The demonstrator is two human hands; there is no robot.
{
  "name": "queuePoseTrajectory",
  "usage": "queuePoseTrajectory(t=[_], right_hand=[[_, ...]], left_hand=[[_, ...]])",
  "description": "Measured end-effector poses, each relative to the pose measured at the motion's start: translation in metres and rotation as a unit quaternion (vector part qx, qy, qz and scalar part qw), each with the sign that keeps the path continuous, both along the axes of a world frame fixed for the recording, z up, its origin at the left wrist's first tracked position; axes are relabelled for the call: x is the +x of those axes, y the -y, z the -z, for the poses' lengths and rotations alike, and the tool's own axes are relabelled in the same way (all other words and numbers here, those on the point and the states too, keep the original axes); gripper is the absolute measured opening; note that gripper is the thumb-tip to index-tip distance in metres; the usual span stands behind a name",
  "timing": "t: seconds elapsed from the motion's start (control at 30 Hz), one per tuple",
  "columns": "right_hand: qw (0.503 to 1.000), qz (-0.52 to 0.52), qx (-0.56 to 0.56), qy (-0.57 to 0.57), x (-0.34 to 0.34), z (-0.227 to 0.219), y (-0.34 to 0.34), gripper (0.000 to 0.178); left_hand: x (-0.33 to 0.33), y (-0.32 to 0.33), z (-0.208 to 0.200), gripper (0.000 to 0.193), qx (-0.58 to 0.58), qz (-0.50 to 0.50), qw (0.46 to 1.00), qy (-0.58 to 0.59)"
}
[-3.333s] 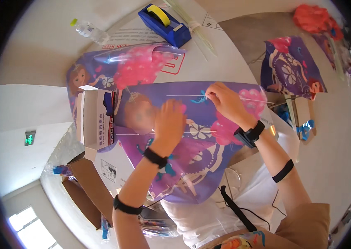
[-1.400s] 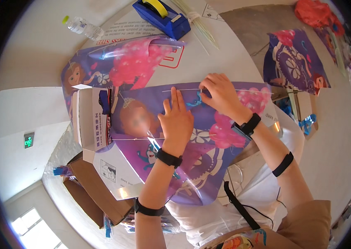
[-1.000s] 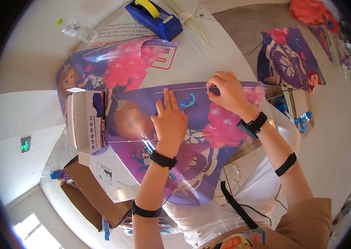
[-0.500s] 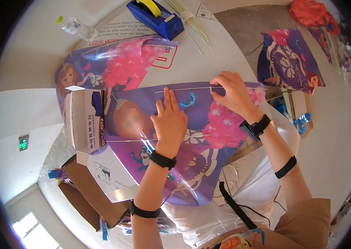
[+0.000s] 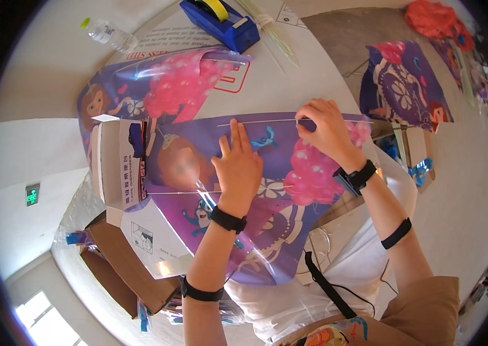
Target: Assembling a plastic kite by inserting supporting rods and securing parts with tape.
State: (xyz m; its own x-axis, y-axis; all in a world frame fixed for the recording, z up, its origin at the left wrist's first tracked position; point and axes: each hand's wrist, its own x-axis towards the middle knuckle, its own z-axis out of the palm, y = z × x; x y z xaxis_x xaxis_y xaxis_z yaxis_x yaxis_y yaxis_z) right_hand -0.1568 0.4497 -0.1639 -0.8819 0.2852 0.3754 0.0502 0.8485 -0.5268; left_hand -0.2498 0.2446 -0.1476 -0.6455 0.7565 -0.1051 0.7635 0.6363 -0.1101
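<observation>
In front of me lies a glossy purple plastic sheet (image 5: 229,130) printed with a cartoon figure and pink balloons. A thin white stick (image 5: 278,122) runs along its far edge, and a second thin stick (image 5: 186,192) crosses the sheet lower down. My left hand (image 5: 240,170) lies flat on the sheet, its index and middle fingers stretched out to the stick's left part. Over the stick's right part, my right hand (image 5: 325,130) is curled with thumb and index finger around a small clear strip that looks like tape. Its exact hold is hard to see.
An opened tape dispenser box (image 5: 118,167) stands left of the sheet. Beyond are a second printed sheet (image 5: 140,86), a blue tape dispenser (image 5: 221,26), a bundle of thin sticks (image 5: 270,32) and a plastic bottle (image 5: 108,36). A brown carton (image 5: 128,265) sits at lower left.
The whole view has shifted slightly. Both hands keep nearly the same places at the stick.
</observation>
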Motion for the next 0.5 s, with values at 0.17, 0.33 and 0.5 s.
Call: queuePoseTrajectory(t=[0.17,0.33,0.5], right_hand=[[0.999,-0.006,-0.034,0.006,0.003,0.001,-0.002,0.019],[0.999,0.001,-0.003,-0.038,0.008,-0.008,0.0,0.02],[0.999,0.034,0.013,0.004,0.032,-0.006,-0.012,0.021]], left_hand=[[0.002,-0.002,0.001,0.069,-0.017,-0.01,1.0,0.004],[0.003,-0.001,0.001,0.069,-0.023,-0.01,1.0,-0.005],[0.002,0.004,0.0,0.069,-0.016,-0.007,1.0,-0.013]])
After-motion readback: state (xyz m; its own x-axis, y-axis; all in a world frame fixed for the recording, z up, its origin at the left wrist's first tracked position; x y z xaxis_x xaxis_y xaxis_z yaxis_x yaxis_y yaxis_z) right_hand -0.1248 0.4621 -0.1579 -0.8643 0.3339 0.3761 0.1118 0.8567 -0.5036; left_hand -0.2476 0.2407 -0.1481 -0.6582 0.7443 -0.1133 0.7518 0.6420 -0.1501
